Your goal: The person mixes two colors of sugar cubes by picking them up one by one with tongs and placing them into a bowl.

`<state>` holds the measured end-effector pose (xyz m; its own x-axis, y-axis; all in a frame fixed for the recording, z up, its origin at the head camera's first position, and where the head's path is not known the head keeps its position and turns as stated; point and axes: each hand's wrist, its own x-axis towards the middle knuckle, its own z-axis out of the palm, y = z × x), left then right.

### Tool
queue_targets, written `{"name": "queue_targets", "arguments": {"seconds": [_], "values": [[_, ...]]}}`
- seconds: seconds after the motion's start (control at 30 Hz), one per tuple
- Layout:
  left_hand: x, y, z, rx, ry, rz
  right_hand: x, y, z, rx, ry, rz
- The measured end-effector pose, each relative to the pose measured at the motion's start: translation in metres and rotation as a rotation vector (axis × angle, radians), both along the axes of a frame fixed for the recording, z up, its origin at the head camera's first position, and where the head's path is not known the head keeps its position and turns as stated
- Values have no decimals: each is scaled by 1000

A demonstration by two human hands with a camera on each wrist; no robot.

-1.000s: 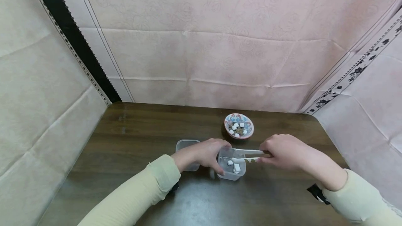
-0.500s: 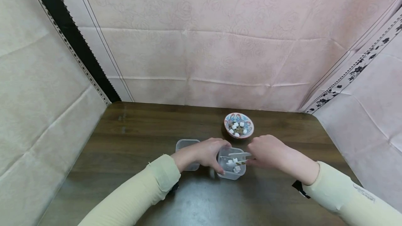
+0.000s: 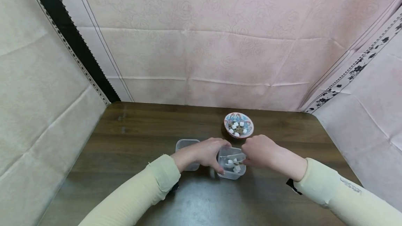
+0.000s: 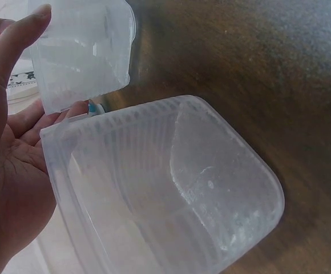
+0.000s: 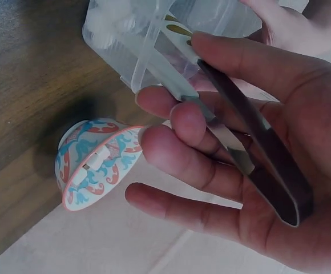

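Note:
In the head view my left hand (image 3: 211,154) holds a clear plastic container (image 3: 230,176) by its left side, thumb at the front and fingers at the back. Several small white cubes (image 3: 237,168) lie in that container. My right hand (image 3: 261,151) pinches a pair of tongs (image 5: 274,171) between thumb and fingers. The tongs have white tips with a leaf-like pattern and a dark metal bend. Their tips reach down inside the container, among the cubes; whether they grip one I cannot tell.
A second clear plastic container (image 4: 154,188) stands left of the first, partly behind my left wrist in the head view. Behind the right hand is a patterned bowl (image 3: 238,116) with several white cubes in it. Patterned cloth (image 3: 201,58) hangs beyond the table's back edge.
My right hand has moved left, bringing the tongs deeper into the container, and their tips have come closer together. The left hand and the bowl have stayed in place.

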<state>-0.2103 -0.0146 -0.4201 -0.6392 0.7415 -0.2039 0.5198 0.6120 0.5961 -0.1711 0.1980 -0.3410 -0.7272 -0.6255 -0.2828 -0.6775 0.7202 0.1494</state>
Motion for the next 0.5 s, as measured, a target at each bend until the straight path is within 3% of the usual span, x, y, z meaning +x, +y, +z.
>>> {"name": "queue_targets", "arguments": {"seconds": [0.3,0.5], "values": [[0,1,-1,0,-26,5,-2,-1,-2,23,65,56],[0,1,1,2,-21,4,-2,-1,2,9,54,40]]}}
